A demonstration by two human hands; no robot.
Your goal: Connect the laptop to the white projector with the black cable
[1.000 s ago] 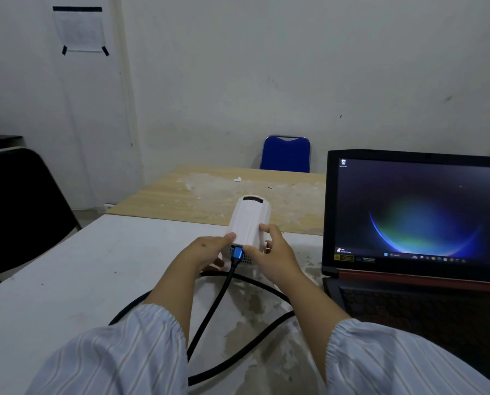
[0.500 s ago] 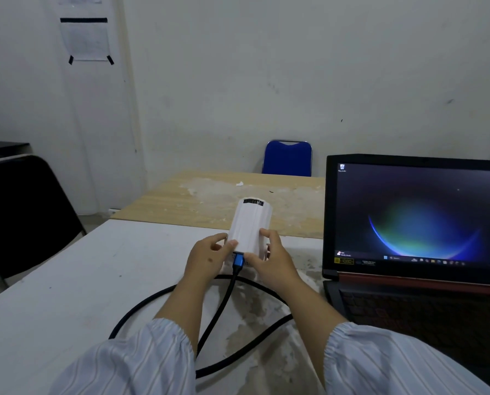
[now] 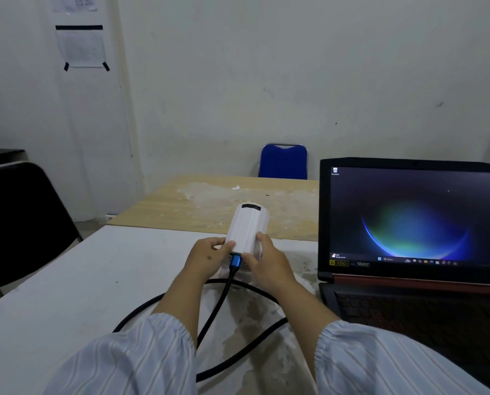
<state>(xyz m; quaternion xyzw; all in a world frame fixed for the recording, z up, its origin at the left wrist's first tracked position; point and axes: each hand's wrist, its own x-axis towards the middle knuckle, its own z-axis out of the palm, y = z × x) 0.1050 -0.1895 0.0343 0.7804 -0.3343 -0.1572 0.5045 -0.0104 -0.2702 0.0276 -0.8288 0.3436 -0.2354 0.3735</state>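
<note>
I see the white projector (image 3: 248, 230) lying on the white worktop (image 3: 75, 280), a long rounded body with a dark strip at its far end. My left hand (image 3: 208, 259) and right hand (image 3: 268, 262) each have a grip clamped on its near sides. The black cable (image 3: 218, 303) loops across the worktop and its blue plug (image 3: 235, 261) meets the projector's rear face. The port itself is hidden. The laptop (image 3: 414, 223) stands open at right, its cable end out of sight.
</note>
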